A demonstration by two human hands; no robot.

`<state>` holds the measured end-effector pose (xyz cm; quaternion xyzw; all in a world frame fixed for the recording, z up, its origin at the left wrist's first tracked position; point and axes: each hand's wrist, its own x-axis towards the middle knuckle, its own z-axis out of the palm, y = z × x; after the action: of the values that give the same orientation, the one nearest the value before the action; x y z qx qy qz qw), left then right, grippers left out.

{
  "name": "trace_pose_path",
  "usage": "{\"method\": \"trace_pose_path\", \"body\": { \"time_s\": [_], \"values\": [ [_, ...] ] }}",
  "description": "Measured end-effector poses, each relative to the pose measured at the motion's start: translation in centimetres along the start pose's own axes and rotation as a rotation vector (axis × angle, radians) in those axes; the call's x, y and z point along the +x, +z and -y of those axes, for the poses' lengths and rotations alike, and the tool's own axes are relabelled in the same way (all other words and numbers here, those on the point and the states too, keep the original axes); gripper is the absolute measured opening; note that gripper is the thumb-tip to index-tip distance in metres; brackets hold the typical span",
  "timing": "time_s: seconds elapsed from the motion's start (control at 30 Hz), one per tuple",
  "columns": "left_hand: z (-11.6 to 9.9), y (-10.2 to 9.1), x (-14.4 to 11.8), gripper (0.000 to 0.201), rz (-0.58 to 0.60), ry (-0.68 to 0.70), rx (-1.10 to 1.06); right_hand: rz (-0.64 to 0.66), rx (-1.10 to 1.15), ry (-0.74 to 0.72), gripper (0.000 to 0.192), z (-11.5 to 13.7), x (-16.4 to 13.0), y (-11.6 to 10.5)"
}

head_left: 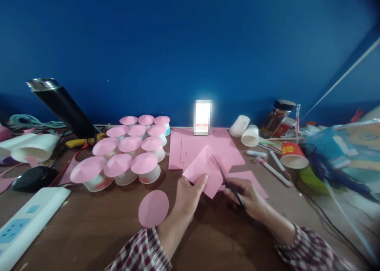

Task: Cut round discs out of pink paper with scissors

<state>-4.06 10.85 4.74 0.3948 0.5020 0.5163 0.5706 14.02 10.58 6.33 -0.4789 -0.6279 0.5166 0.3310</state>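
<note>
Blue wall (190, 45) rose behind a cluttered brown tabletop (89, 231). Near the front edge, the left hand (188, 195) pinched the lower edge of a pink sheet (204, 170), thumb on top, fingers closed on it and lifting it off the wood. Just beside it, the right hand (249, 195) was closed around the handles of scissors (227, 180), whose dark blades pointed up and into the sheet's right side. Under the sheet lay more pink paper (208, 144), reaching toward the back edge. A cut pink disc (153, 208) lay flat, left of the left wrist. Farther left stood rows of cups (130, 156) capped with pink cones. Toward the right edge lay pens (273, 168) and a tipped red cup (292, 154). A power strip (26, 219) lay at the front left corner.
</note>
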Motion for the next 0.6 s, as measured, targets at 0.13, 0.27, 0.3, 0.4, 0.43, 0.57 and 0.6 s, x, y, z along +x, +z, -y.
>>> {"method": "trace_pose_path", "body": {
  "time_s": [0.13,0.27,0.3,0.4,0.43,0.57,0.6],
  "values": [
    [-0.03,-0.08,0.04,0.037,0.004,-0.001,-0.010,-0.011,0.021,0.025,0.031,-0.25,0.02,0.15],
    [-0.12,-0.02,0.08,0.037,0.005,0.005,-0.031,-0.015,0.042,0.063,0.035,-0.02,0.10,0.31],
    [-0.13,0.00,0.08,0.036,0.003,0.007,-0.036,-0.013,0.053,0.070,0.036,0.06,0.12,0.31],
    [-0.04,-0.01,0.12,0.037,0.014,0.017,-0.066,0.006,0.090,0.065,0.039,0.10,0.15,0.13],
    [0.03,-0.03,0.14,0.037,0.020,0.019,-0.078,0.016,0.101,0.062,0.040,0.04,0.15,0.03],
    [0.34,-0.14,0.22,0.038,0.035,0.008,-0.101,0.039,0.133,0.072,0.046,-0.28,0.10,-0.35],
    [0.39,-0.15,0.23,0.037,0.037,0.009,-0.097,0.040,0.135,0.073,0.046,-0.29,0.09,-0.38]
  ]
}}
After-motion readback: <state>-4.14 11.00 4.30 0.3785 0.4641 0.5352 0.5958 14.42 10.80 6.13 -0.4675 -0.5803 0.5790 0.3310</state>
